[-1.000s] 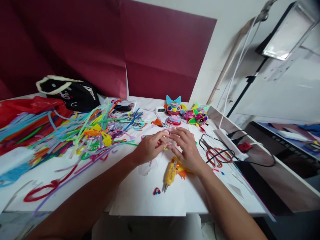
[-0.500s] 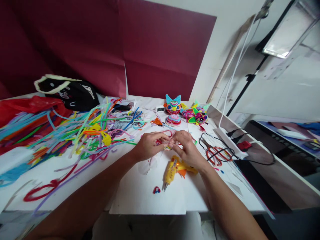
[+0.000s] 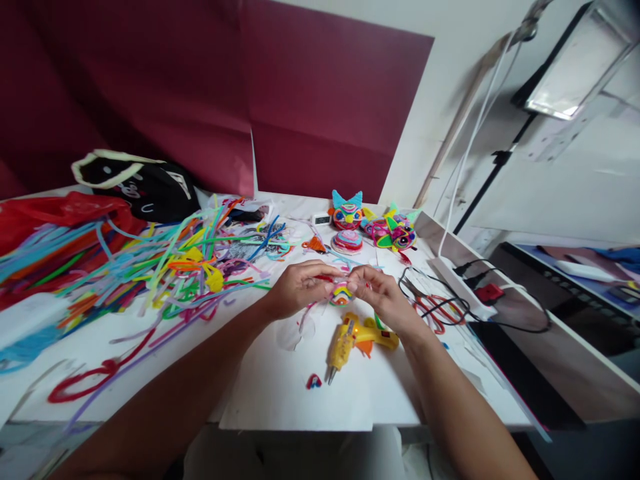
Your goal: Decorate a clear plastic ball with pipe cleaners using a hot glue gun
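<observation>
Between my two hands is a small striped pipe-cleaner piece in pink, yellow, green and orange. My left hand pinches its left side, with a red strand showing near the fingertips. My right hand grips the right side with thumb and fingers. Fingers cover much of the piece. Just below lies a yellow glue gun, its nozzle toward me. A small red and blue pipe-cleaner piece rests left of the nozzle, on a white sheet.
Loose pipe cleaners heap on the left by a black bag. Behind my hands stand a blue-eared figure, a coiled striped dome and a pink-green figure. Scissors, black cables and a power strip lie right.
The piece has turned so its striped face shows below my fingers. My hands have spread slightly apart around it. A green strand now shows under my right hand.
</observation>
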The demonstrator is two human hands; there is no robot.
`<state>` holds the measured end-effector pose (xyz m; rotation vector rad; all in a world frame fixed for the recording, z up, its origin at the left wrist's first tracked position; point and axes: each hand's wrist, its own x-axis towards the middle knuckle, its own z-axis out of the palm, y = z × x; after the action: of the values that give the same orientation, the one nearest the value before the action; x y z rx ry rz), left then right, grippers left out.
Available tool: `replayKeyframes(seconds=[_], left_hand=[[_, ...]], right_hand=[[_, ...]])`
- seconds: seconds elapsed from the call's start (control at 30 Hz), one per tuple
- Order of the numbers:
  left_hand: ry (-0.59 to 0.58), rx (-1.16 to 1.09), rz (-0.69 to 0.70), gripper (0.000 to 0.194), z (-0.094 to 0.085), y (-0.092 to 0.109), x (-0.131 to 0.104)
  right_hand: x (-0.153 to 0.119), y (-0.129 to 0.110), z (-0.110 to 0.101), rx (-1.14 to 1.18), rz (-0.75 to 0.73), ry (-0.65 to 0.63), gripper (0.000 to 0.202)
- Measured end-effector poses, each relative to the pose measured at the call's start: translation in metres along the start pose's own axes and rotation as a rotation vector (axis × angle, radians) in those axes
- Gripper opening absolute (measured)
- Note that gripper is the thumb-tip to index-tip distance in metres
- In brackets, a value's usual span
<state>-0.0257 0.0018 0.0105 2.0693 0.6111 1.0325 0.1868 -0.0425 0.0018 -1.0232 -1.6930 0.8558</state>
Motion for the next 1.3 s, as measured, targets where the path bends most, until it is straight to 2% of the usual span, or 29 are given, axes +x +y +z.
replayKeyframes(seconds=[0.17, 0.37, 0.57, 0.7, 0.9, 1.03, 1.17, 1.3], left_hand=[[0.021, 0.024, 0.02, 0.027, 0.002, 0.005, 0.0], [0.048, 0.083, 0.002, 0.021, 0.003, 0.008, 0.001], [0.05, 0.311, 0.157, 0.015, 0.001, 0.011, 0.002], [-0.016, 0.4, 0.222, 0.013, 0.0, 0.017, 0.006], [-0.186, 0.485, 0.257, 0.018, -0.004, 0.026, 0.014], [-0.226, 0.499, 0.274, 0.018, -0.004, 0.025, 0.016], [-0.196, 0.453, 0.245, 0.016, -0.004, 0.021, 0.015], [-0.031, 0.337, 0.113, 0.011, -0.007, 0.015, 0.011]], right_hand=[[0.0, 0.004, 0.001, 0.08, 0.04, -0.009, 0.027], [-0.001, 0.002, 0.0, 0.058, 0.041, -0.027, 0.027], [-0.001, -0.005, 0.0, -0.098, -0.07, -0.051, 0.025], [-0.002, -0.009, 0.0, -0.198, -0.138, -0.055, 0.021], [-0.002, -0.011, -0.002, -0.303, -0.238, -0.055, 0.018], [-0.003, -0.009, -0.002, -0.345, -0.238, -0.05, 0.019], [-0.002, -0.008, 0.0, -0.357, -0.245, -0.001, 0.018], [-0.001, -0.009, -0.003, -0.311, -0.303, 0.107, 0.026]])
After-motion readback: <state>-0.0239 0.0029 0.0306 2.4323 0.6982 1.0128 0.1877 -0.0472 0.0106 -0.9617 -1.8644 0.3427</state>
